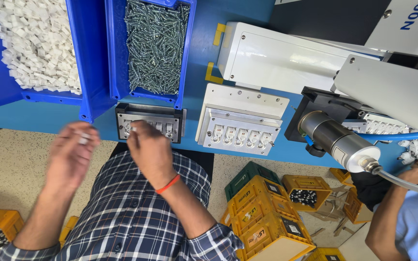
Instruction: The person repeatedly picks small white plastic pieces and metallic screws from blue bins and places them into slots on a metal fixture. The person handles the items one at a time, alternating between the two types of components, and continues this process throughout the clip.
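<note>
My left hand is blurred, fingers curled around small white plastic pieces, hovering just left of a dark metal fixture with several slots at the blue bench's front edge. My right hand, an orange band at its wrist, rests its fingertips on the left slots of that fixture; whether it pinches a piece is hidden. Above, a blue bin holds many white plastic pieces, and a second blue bin holds silver screws.
A white fixture loaded with several white parts lies to the right. A white machine housing and a cylindrical tool with a hose stand further right. Another person's hand works at the far right. Yellow crates sit on the floor.
</note>
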